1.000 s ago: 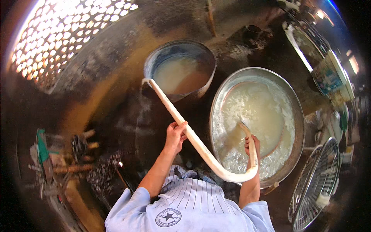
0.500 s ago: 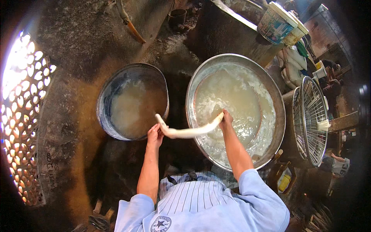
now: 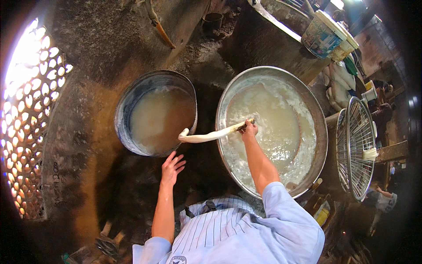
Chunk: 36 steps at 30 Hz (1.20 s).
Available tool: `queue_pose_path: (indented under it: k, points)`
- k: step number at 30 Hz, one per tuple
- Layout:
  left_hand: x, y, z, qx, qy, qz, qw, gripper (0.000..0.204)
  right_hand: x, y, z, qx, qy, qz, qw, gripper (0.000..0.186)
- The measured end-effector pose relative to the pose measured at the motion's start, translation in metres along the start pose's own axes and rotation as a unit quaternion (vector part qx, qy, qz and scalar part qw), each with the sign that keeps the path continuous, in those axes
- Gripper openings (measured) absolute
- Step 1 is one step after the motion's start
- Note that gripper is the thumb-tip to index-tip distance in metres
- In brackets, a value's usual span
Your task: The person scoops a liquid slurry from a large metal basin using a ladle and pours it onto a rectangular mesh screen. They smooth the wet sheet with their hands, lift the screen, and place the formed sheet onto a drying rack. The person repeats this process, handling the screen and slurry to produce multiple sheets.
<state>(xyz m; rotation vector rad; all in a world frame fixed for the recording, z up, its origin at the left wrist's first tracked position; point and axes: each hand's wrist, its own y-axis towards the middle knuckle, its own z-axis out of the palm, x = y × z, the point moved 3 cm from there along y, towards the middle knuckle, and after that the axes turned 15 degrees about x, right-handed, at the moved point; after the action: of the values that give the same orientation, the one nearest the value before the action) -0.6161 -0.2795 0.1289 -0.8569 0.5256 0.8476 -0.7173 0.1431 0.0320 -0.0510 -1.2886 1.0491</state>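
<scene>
My right hand [image 3: 249, 127] grips the darker end of a long, soft-looking cream length [image 3: 202, 137], over a large steel basin [image 3: 277, 114] of cloudy, milky liquid. The other end curls at the rim of a smaller grey tub [image 3: 125, 123] holding murky liquid. My left hand [image 3: 172, 166] is open just below that tub, fingers apart, not touching the pale length.
A perforated wall [image 3: 28, 110] is at left. Buckets [image 3: 321, 35] and pale sacks [image 3: 340, 77] sit at upper right, beside a dark concrete structure. A round wire rack [image 3: 356, 149] stands right of the basin. Another person [image 3: 387, 198] is at far right.
My left hand has let go of the pale length and moved lower. That length swung down from upright-diagonal to nearly level; my right hand moved up and left. The view has turned.
</scene>
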Motion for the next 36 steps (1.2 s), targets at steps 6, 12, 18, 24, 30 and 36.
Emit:
queue_pose_path:
  k: [6,12,18,24,30,36]
  points:
    - [0.123,-0.135,-0.081,-0.251,0.024,-0.026,0.967,0.039,0.017,-0.019,-0.009,0.059,0.051,0.025,0.997,0.036]
    - [0.319,-0.326,-0.108,-0.428,-0.102,-0.056,0.896,0.024,0.021,-0.057,-0.006,-0.004,0.008,0.073,0.997,0.017]
    - [0.486,-0.457,-0.051,-0.488,-0.305,-0.010,0.818,0.010,0.033,-0.129,0.039,0.281,-0.034,-0.200,0.938,0.022]
    - [0.489,-0.448,-0.063,-0.589,-0.248,0.172,0.750,0.020,-0.068,-0.346,0.039,0.675,-0.299,-0.003,0.675,0.017]
    - [0.382,-0.486,-0.064,-0.586,-0.251,0.203,0.743,0.030,-0.210,-0.476,-0.062,0.720,-0.508,0.234,0.412,0.022]
    - [0.425,-0.510,-0.226,-0.718,-0.174,0.088,0.668,0.032,-0.304,-0.578,-0.110,0.733,-0.598,0.245,0.211,0.022]
